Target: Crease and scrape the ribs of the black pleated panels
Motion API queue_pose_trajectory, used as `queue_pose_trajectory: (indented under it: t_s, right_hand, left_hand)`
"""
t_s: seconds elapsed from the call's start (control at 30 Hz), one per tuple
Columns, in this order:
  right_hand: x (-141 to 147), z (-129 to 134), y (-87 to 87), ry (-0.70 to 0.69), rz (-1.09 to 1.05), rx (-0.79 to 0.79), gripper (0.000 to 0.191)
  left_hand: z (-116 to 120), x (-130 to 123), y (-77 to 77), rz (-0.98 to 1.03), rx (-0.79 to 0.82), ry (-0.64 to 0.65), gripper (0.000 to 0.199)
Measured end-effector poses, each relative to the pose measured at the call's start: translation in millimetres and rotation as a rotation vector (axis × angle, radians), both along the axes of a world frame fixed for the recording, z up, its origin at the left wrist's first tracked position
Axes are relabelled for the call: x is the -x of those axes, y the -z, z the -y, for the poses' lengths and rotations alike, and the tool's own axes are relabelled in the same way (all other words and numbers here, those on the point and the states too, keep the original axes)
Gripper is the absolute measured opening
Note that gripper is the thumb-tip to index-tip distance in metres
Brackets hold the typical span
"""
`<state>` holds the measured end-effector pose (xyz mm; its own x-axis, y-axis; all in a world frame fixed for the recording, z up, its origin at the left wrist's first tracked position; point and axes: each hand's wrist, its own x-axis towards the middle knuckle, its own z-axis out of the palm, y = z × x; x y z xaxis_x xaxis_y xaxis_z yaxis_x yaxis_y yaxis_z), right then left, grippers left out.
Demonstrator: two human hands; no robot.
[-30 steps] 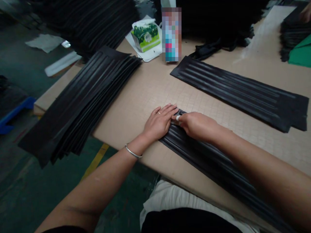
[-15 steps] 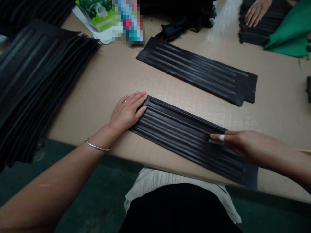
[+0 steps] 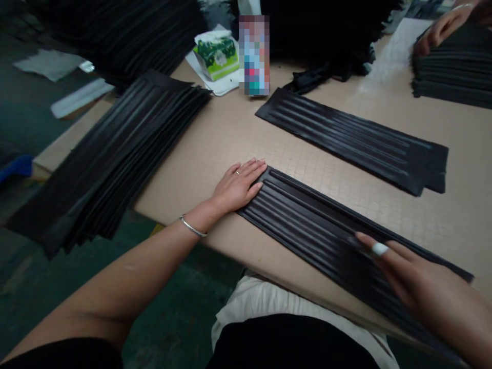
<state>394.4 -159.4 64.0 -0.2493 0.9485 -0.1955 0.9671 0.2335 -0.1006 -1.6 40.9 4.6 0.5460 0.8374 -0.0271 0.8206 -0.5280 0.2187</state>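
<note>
A dark ribbed panel lies slantwise along the table's near edge. My left hand rests flat on its upper left end, fingers stretched out, with a ring and a wrist bangle. Over the right part of the panel is my right hand, white tape round one finger, its fingers closed on a small blurred tool that I cannot make out. Beyond this panel lies a second ribbed dark panel, with a notch at its right end.
A fanned stack of dark panels overhangs the table at left. Farther back are a green tissue pack, a pixelated upright item and large dark piles. Another person's hand is over a dark stack at the far right.
The view has swung left, so things appear farther right and lower. My right hand has shifted along the panel toward the near right. The green cloth by the other person is out of view.
</note>
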Motion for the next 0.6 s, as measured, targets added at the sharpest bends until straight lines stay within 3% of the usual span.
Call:
queue_pose_trajectory:
  t_s: [0.13, 0.2, 0.27, 0.43, 0.6]
  right_hand:
    - [133, -68, -0.3, -0.161, 0.133, 0.078, 0.064]
    - [179, -91, -3.0, -0.183, 0.181, 0.058, 0.064]
    - [207, -107, -6.6, -0.2, 0.198, 0.036, 0.061]
    - [225, -120, -17.8, -0.236, 0.157, 0.049, 0.058]
    - [186, -99, -31.9, -0.248, 0.235, 0.129, 0.059]
  left_hand:
    - [1, 1, 3.7, 0.021, -0.002, 0.003, 0.055]
    - [2, 1, 4.8, 0.043, -0.009, 0.01, 0.055]
    - [2, 0, 5.0, 0.065, -0.018, 0.01, 0.054]
    - [3, 0, 4.9, 0.116, -0.013, 0.006, 0.053]
    - [0, 1, 7.1, 0.145, -0.023, 0.016, 0.055]
